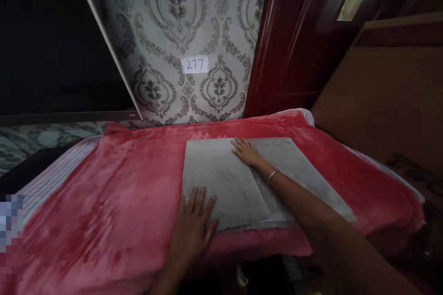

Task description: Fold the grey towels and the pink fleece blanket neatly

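1. At far left, a dark screen (62,41) stands behind a red blanket (128,170), which spreads across the surface.
2. The left hand (192,226), grip open and fingers spread, rests over the near left corner of a grey cloth (221,175).
3. This cloth lies flat on the blanket, right of centre, an upper layer covering its left part.
4. The right hand (246,151), grip also open, lies palm-down near the cloth's far edge; a bracelet (272,176) circles the wrist.
5. At far right leans a cardboard box (391,87).
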`<state>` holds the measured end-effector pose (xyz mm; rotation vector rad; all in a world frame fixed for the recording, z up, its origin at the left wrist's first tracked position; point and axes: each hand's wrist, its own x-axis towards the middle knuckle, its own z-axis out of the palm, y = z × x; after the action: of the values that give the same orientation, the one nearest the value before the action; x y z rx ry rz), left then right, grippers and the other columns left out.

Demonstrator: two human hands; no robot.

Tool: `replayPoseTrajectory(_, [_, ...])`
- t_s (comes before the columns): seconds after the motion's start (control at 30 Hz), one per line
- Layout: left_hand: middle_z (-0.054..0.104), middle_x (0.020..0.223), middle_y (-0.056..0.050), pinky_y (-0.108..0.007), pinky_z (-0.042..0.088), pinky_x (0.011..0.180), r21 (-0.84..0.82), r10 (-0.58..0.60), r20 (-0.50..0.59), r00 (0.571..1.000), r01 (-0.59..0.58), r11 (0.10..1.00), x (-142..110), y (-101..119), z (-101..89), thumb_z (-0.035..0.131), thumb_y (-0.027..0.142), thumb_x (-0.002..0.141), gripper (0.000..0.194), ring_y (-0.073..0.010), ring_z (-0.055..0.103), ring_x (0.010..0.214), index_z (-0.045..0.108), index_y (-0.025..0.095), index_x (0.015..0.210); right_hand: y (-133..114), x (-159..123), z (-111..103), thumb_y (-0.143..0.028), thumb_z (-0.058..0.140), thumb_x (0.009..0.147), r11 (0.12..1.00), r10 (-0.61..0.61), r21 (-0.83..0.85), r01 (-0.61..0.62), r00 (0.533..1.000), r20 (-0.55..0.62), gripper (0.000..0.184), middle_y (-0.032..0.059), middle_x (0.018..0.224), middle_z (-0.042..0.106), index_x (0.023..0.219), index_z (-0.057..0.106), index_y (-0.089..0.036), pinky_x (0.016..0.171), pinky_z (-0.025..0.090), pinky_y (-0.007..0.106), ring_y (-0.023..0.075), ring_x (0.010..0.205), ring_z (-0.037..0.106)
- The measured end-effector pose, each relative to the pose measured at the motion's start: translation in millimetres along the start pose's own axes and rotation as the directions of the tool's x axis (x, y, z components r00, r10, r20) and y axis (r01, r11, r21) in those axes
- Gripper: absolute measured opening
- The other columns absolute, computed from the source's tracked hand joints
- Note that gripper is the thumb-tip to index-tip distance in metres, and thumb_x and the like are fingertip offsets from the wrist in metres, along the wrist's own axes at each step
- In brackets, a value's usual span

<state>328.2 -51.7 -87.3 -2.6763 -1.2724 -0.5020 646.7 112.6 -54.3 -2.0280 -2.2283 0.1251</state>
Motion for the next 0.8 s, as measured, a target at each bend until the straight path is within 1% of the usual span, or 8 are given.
replayPoseTrajectory(0.13, [0.042, 0.162, -0.01, -0.063, 0.037, 0.115, -0.012, -0.014, -0.01, 1.0, 0.014, 1.0, 3.4, -0.4, -4.2, 0.049, 0.038, 0.101, 0.054, -0.0371, 0.038, 0.15, 0.048, 0.033, 0.154, 25.6, -23.2, -5.1, -0.046, 0.03, 0.106, 0.995, 0.099, 0.029, -0.098, 0.993, -0.066, 0.06, 0.0114, 0.167, 0.03, 0.162, 0.035, -0.024, 0.122, 0.025, 0.058, 0.0321, 0.154, 0.028])
replayPoseTrajectory(0.23, [0.044, 0.161, -0.01, -0.065, 0.037, 0.115, -0.016, -0.018, -0.006, 1.0, 0.018, 1.0, 6.7, -1.3, -4.9, 0.046, 0.039, 0.101, 0.052, -0.0374, 0.038, 0.15, 0.05, 0.031, 0.152, 61.6, -62.6, -8.9, -0.042, 0.036, 0.103, 0.976, 0.217, 0.056, -0.211, 0.965, -0.147, 0.061, 0.0133, 0.165, 0.034, 0.161, 0.036, -0.022, 0.121, 0.027, 0.06, 0.034, 0.152, 0.03])
replayPoseTrajectory(0.3, [0.044, 0.161, -0.011, -0.066, 0.037, 0.114, -0.011, -0.014, -0.001, 1.0, 0.014, 1.0, 9.4, -2.0, -5.4, 0.043, 0.04, 0.101, 0.052, -0.0384, 0.039, 0.149, 0.052, 0.03, 0.151, 93.2, -96.7, -12.0, -0.038, 0.042, 0.1, 0.939, 0.344, 0.116, -0.325, 0.911, -0.228, 0.062, 0.015, 0.163, 0.038, 0.159, 0.038, -0.019, 0.12, 0.03, 0.057, 0.0342, 0.151, 0.033])
replayPoseTrajectory(0.37, [0.045, 0.16, -0.012, -0.067, 0.037, 0.113, -0.006, -0.007, 0.003, 1.0, 0.007, 1.0, 12.0, -2.2, -6.4, 0.042, 0.041, 0.101, 0.052, -0.0393, 0.04, 0.148, 0.054, 0.028, 0.151, 124.5, -131.2, -16.0, -0.034, 0.048, 0.097, 0.855, 0.51, 0.256, -0.45, 0.82, -0.26, 0.064, 0.0183, 0.16, 0.043, 0.158, 0.04, -0.014, 0.119, 0.034, 0.052, 0.0351, 0.148, 0.037])
replayPoseTrajectory(0.47, [0.046, 0.159, -0.014, -0.068, 0.038, 0.112, 0.005, -0.003, 0.006, 1.0, 0.002, 1.0, 15.0, -1.2, -9.2, 0.04, 0.041, 0.101, 0.053, -0.0404, 0.041, 0.147, 0.055, 0.026, 0.149, 159.6, -171.3, -22.9, -0.031, 0.051, 0.095, 0.699, 0.678, 0.45, -0.556, 0.715, -0.169, 0.062, 0.0229, 0.149, 0.053, 0.154, 0.045, -0.009, 0.115, 0.04, 0.048, 0.0363, 0.14, 0.049])
replayPoseTrajectory(0.53, [0.048, 0.157, -0.014, -0.068, 0.038, 0.112, 0.012, -0.008, 0.006, 1.0, 0.008, 1.0, 16.3, 0.2, -11.7, 0.04, 0.04, 0.101, 0.052, -0.0405, 0.042, 0.147, 0.057, 0.025, 0.148, 172.6, -185.8, -27.3, -0.029, 0.052, 0.094, 0.65, 0.696, 0.508, -0.565, 0.711, -0.099, 0.055, 0.0217, 0.141, 0.061, 0.145, 0.056, -0.008, 0.111, 0.044, 0.045, 0.0344, 0.131, 0.058])
replayPoseTrajectory(0.63, [0.049, 0.157, -0.013, -0.067, 0.039, 0.113, 0.011, -0.02, 0.017, 1.0, 0.019, 1.0, 17.6, 2.6, -15.6, 0.041, 0.041, 0.101, 0.052, -0.0389, 0.042, 0.147, 0.057, 0.026, 0.148, 181.1, -192.8, -32.4, -0.029, 0.056, 0.092, 0.597, 0.676, 0.583, -0.55, 0.737, 0.003, 0.042, 0.0173, 0.129, 0.07, 0.128, 0.069, -0.01, 0.1, 0.052, 0.039, 0.0297, 0.114, 0.068])
replayPoseTrajectory(0.8, [0.049, 0.157, -0.012, -0.065, 0.038, 0.115, 0.002, -0.045, 0.03, 0.999, 0.045, 0.999, 18.0, 5.8, -20.4, 0.044, 0.041, 0.1, 0.051, -0.0367, 0.042, 0.148, 0.057, 0.027, 0.147, 183.9, -197.5, -37.8, -0.033, 0.062, 0.09, 0.476, 0.633, 0.716, -0.511, 0.764, 0.125, 0.04, 0.0108, 0.119, 0.075, 0.125, 0.071, -0.017, 0.087, 0.059, 0.035, 0.0239, 0.098, 0.072])
